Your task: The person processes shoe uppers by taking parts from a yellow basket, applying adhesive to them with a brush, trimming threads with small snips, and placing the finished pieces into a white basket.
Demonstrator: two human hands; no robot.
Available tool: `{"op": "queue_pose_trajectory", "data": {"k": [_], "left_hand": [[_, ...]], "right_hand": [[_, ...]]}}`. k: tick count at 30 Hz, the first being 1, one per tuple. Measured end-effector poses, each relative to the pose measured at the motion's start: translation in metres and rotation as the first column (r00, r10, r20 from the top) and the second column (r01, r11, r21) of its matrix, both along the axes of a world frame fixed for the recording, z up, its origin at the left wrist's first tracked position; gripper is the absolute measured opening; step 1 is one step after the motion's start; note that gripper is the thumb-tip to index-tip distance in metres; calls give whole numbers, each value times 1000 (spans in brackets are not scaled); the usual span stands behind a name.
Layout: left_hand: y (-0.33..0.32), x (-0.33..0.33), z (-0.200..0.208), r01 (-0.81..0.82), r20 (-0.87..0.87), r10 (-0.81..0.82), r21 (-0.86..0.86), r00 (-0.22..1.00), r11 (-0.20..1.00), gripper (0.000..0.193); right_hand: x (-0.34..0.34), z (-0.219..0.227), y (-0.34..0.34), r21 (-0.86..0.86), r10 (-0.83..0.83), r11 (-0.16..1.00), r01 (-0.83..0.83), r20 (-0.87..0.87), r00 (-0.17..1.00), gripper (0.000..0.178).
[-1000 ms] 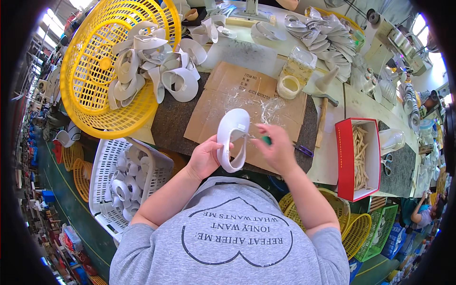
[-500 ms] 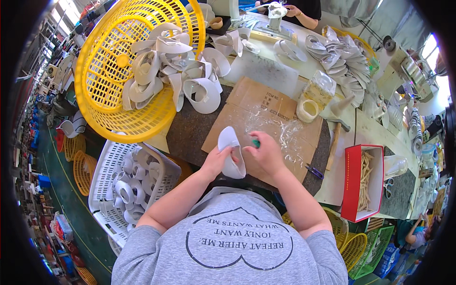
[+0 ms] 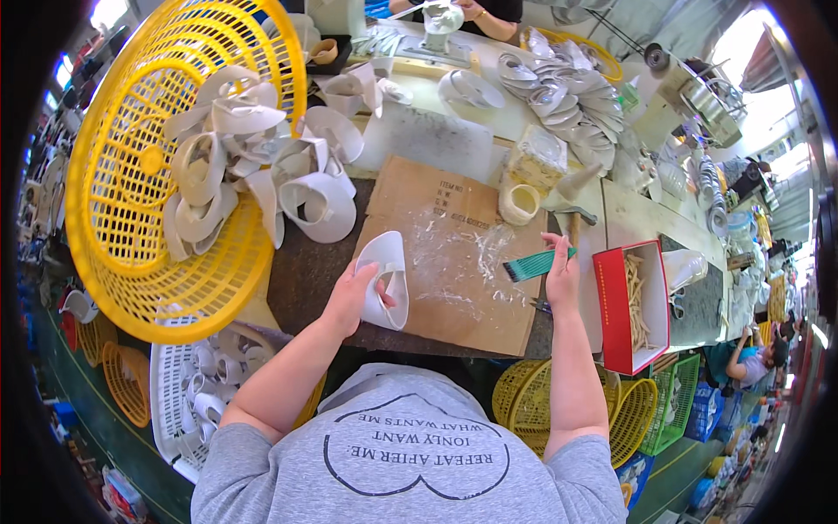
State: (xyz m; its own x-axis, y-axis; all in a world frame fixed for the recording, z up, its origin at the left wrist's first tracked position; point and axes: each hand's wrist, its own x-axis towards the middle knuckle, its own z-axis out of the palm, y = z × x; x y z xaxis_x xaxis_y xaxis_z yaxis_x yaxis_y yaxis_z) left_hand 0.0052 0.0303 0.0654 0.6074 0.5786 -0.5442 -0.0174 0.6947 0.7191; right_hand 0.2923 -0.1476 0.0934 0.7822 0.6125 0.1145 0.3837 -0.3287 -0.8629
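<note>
My left hand (image 3: pixel 349 293) grips a white shoe upper (image 3: pixel 386 278) over the left part of a brown cardboard sheet (image 3: pixel 445 262) smeared with white glue. My right hand (image 3: pixel 559 275) is out to the right, holding a green-handled brush (image 3: pixel 534 264) by its handle, bristles pointing left. A small white glue pot (image 3: pixel 520 203) stands at the cardboard's far right corner. A tipped yellow basket (image 3: pixel 148 166) at the left spills several white uppers (image 3: pixel 319 205) onto the bench.
A red box (image 3: pixel 621 306) with pale sticks sits right of my right hand. A hammer (image 3: pixel 572 214) lies behind it. A white crate (image 3: pixel 188 384) of uppers stands low left. Another person's hands (image 3: pixel 471 10) work at the far side, by more uppers (image 3: pixel 567 96).
My right hand has drawn the brush away from the upper, out to the right. My left hand still holds the upper, now turned more upright.
</note>
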Motion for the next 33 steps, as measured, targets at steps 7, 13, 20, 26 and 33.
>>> {"op": "queue_pose_trajectory", "data": {"k": [7, 13, 20, 26, 33], "left_hand": [[35, 57, -14, 62, -75, -47, 211, 996, 975, 26], [47, 95, -27, 128, -193, -80, 254, 978, 959, 30], [65, 97, -64, 212, -355, 1, 560, 935, 801, 32], [76, 112, -50, 239, -466, 45, 533, 884, 812, 30], [73, 106, -44, 84, -251, 13, 369, 968, 926, 24]], "right_hand": [[51, -9, 34, 104, -109, 989, 109, -9, 994, 24], [77, -43, 63, 47, -106, 994, 100, 156, 982, 19], [87, -50, 74, 246, -164, 949, 197, -148, 975, 18], [95, -64, 34, 197, -95, 958, 207, -466, 880, 18], [-20, -54, 80, 291, 268, 949, -125, -525, 808, 19]]}}
